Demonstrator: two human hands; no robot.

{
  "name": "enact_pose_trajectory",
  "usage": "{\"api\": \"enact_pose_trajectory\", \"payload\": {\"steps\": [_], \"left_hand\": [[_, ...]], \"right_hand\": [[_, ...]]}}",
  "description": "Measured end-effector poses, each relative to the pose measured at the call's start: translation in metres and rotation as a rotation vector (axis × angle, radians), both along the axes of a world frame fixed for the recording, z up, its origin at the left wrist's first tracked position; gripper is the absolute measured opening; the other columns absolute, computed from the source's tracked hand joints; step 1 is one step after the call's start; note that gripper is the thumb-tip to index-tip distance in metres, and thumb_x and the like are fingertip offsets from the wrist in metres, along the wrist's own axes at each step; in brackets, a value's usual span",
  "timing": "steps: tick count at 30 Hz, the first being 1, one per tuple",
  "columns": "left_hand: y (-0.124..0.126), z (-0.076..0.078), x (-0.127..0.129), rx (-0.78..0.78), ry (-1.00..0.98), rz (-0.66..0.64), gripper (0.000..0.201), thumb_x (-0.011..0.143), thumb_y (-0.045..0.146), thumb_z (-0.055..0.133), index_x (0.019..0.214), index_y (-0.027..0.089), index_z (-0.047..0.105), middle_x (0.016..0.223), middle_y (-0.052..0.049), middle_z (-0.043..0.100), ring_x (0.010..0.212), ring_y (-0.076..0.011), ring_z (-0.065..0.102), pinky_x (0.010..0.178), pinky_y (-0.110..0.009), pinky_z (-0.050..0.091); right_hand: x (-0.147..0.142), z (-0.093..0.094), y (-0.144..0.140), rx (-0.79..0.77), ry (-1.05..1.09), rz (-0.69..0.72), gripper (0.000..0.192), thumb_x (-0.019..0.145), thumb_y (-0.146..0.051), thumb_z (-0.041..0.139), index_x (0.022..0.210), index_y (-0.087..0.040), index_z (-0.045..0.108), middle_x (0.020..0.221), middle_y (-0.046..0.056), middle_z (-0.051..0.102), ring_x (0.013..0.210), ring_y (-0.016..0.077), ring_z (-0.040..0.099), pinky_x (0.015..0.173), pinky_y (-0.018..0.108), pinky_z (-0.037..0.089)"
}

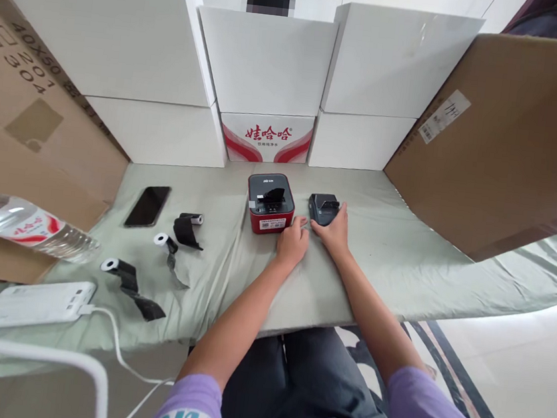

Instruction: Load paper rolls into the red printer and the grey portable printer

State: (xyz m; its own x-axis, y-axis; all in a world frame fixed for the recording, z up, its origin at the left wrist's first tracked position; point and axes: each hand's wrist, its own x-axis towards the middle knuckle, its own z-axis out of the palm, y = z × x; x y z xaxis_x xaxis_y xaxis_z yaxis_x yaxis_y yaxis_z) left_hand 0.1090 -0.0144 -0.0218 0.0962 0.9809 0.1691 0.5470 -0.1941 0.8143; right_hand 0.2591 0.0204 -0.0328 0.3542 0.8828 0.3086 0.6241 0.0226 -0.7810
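Observation:
A red and black label printer (270, 203) stands at the middle of the cloth-covered table (378, 260), its top open. Right of it lies a small black device (323, 208). My right hand (334, 232) rests against the black device's near right corner, fingers on it. My left hand (293, 243) lies curled on the cloth just in front of the red printer's right corner, thumb close to my right hand. I cannot tell whether it pinches anything. Three small paper rolls with black tape lie to the left: one (188, 227), another (166, 244), the nearest (123, 273).
A black phone (147, 205) lies left of the rolls. A water bottle (20, 223) lies at the far left, with a white power bank (36, 303) and its cable near the front edge. White boxes (267, 63) and brown cardboard sheets (508, 134) wall the table's back and sides.

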Motion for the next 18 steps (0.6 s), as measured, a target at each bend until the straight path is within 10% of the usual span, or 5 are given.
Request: {"api": "enact_pose_trajectory", "payload": {"steps": [11,18], "left_hand": [[0.0,0.0,0.0,0.037,0.145,-0.001,0.017,0.101,0.031,0.049,0.106,0.023,0.063,0.093,-0.005,0.078,0.087,-0.023,0.074,0.076,-0.031,0.051],[0.006,-0.008,0.002,0.044,0.225,-0.093,0.022,0.098,0.025,0.052,0.111,0.019,0.068,0.091,-0.011,0.074,0.094,-0.029,0.072,0.084,-0.039,0.055]], "right_hand": [[-0.007,0.016,-0.03,0.38,-0.233,-0.072,0.044,0.089,-0.041,0.052,0.127,-0.021,0.057,0.128,0.018,0.057,0.125,0.035,0.053,0.111,0.059,0.039],[-0.046,0.033,-0.041,0.44,-0.28,0.51,0.017,0.09,-0.024,0.051,0.097,-0.025,0.067,0.106,0.011,0.07,0.102,0.0279,0.063,0.093,0.048,0.051]]}}
